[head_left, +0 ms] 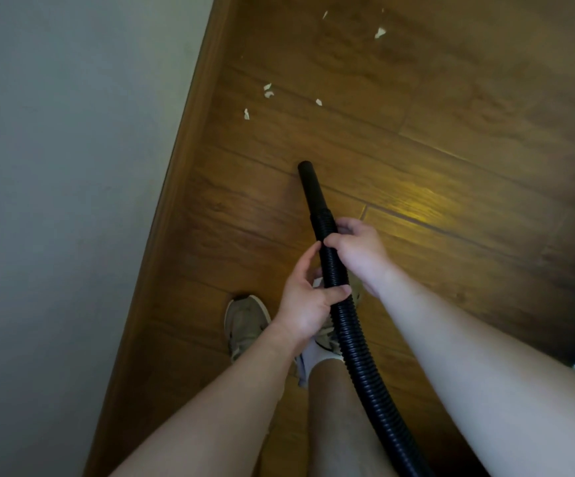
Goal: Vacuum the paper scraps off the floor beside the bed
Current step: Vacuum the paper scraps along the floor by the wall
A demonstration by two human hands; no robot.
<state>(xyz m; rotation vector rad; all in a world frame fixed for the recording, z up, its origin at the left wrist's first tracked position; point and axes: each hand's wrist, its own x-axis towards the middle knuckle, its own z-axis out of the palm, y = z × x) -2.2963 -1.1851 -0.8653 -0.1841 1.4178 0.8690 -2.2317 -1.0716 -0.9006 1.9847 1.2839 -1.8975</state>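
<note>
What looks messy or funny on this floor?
White paper scraps lie scattered on the wooden floor, beyond the tip of the vacuum hose that the left hand and right hand grip. Nothing else looks odd.

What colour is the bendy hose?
Black, ribbed all along: the hose, seen in the head view.

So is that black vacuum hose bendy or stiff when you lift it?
Probably bendy: the ribbed hose curves down past the leg. The smooth nozzle at its end looks straight, so likely stiff. The ribs probably stop it slipping in the left hand and right hand, which both hold it.
</note>
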